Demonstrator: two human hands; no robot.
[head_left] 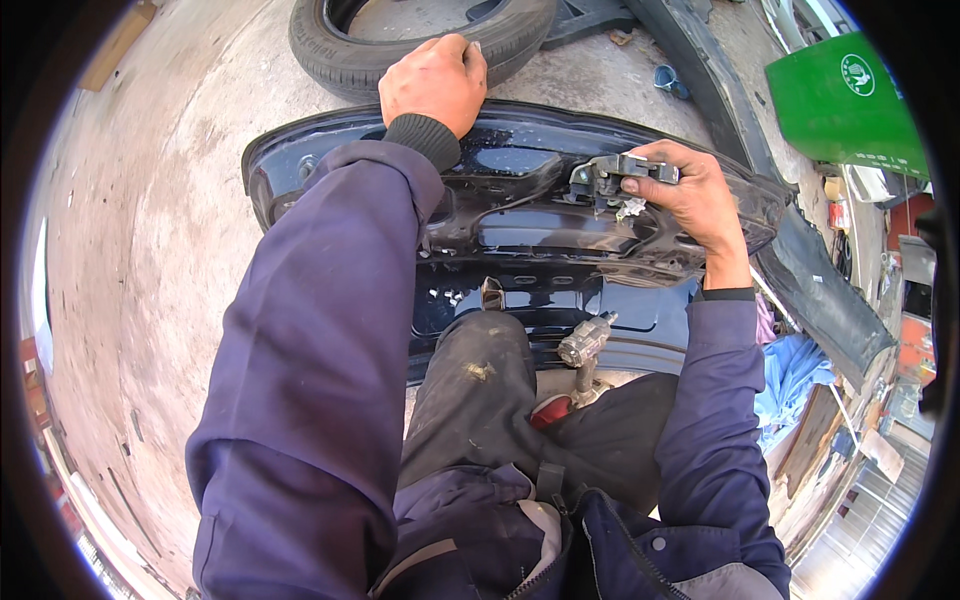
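A dark, glossy car trunk lid (520, 232) lies in front of me with its inner side showing. My left hand (432, 84) is closed at the lid's far edge, next to the tyre. Its fingertips curl out of sight, so what they grip is hidden. My right hand (690, 190) pinches a black and metal latch (610, 178) between thumb and fingers, over the right part of the lid. A grey impact wrench (583, 345) stands near my legs, its nose pointing up and right.
Beyond the lid a tyre (330, 55) rests on the concrete floor (180, 150). Long black trim panels (825, 290) run down the right side. A green container (845, 105) is at the far right, and blue cloth (790, 385) lies below the panels.
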